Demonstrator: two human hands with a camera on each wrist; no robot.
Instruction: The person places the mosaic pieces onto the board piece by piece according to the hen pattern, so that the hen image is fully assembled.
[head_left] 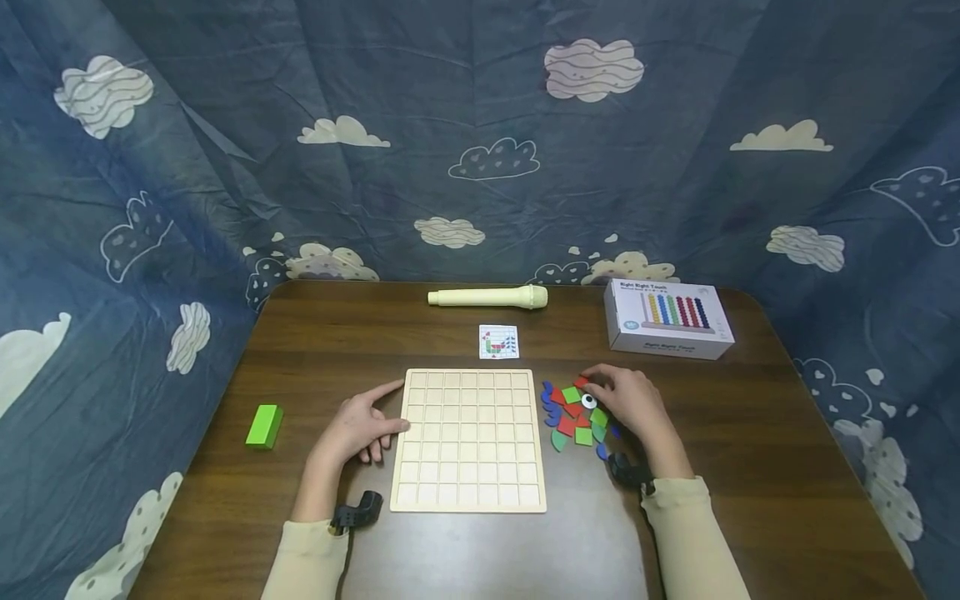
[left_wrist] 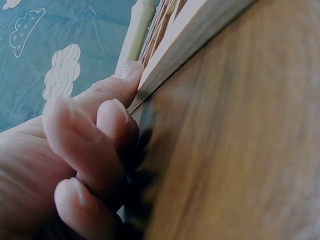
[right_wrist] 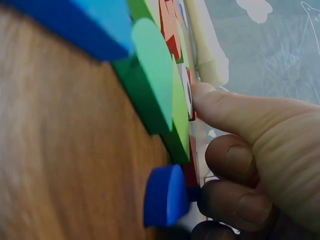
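Head view: a dark wood-grain desk (head_left: 750,433) stands inside a blue cloth backdrop (head_left: 225,125) printed with clouds, hanging in soft folds; on the desk, squarely before the person, lies a pale wooden grid board (head_left: 469,439), flat, square-celled, all cells bare, its longer side running away from the person. The left hand (head_left: 360,425) rests on the desk against the board's left edge; the left wrist view shows the thumb (left_wrist: 117,82) pressed to that edge and the other fingers curled loosely under, holding nothing. The right hand (head_left: 630,402) lies just right of the board, over a loose heap of coloured pieces (head_left: 573,417); these are small flat painted wooden shapes, red and green squares, blue half-rounds, green leaf forms, and one white disc with a dark centre (head_left: 588,402). The heap lies directly under and to the left of the right hand's grip, between that hand and the board, so the right hand is plainly the nearer; its fingertips touch the pieces at the far side of the heap, fingers bent, and whether any piece is pinched cannot be told. Further back: a white box (head_left: 667,318) printed with an abacus, right; a cream plastic microphone-shaped toy (head_left: 487,297) lying crosswise; a small pattern card (head_left: 498,342) just beyond the board; a green block (head_left: 264,426) well apart, left.
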